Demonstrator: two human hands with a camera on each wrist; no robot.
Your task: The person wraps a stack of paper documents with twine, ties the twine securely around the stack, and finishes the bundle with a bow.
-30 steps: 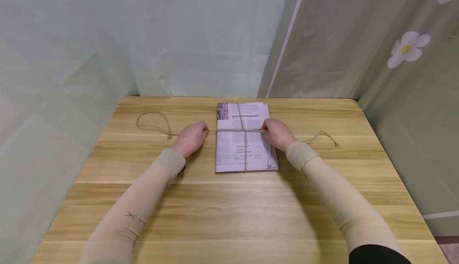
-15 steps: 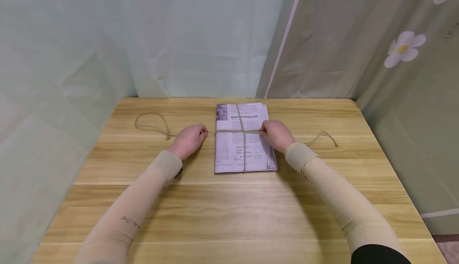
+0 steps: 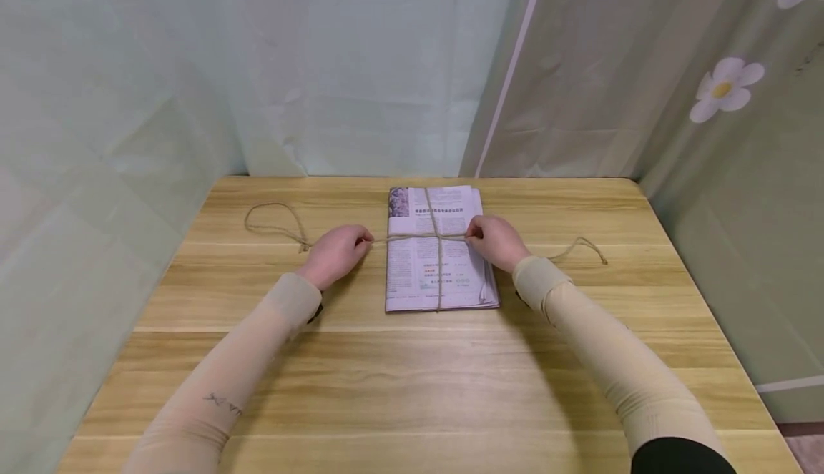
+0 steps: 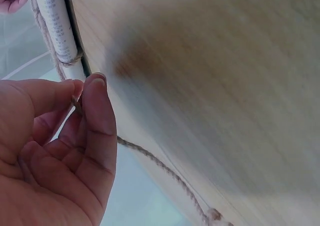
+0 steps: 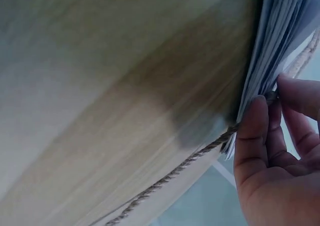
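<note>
A stack of folded newspapers (image 3: pixel 412 267) lies flat on the table, with brown twine (image 3: pixel 440 274) running lengthwise and crosswise over it and crossing near the middle. Left of the stack, my left hand (image 3: pixel 337 254) pinches one length of the twine between thumb and fingertips. At the stack's right edge my right hand (image 3: pixel 498 242) pinches the other length. In the left wrist view, the twine (image 4: pixel 160 163) trails out below the fingers to a knot. The right wrist view has the twine (image 5: pixel 175 172) slanting down from the fingers beside the layered newspaper edges (image 5: pixel 272 40).
The wooden table (image 3: pixel 399 381) reaches back to a pale curtain (image 3: pixel 360 66). A looped twine end (image 3: pixel 273 229) lies on the left, and a shorter twine tail (image 3: pixel 582 242) on the right. A flowered curtain (image 3: pixel 727 174) hangs along the right side.
My left hand has shifted slightly left and toward me, still pinching the twine. The right hand stays nearly where it was. The newspapers have not visibly moved on the table.
</note>
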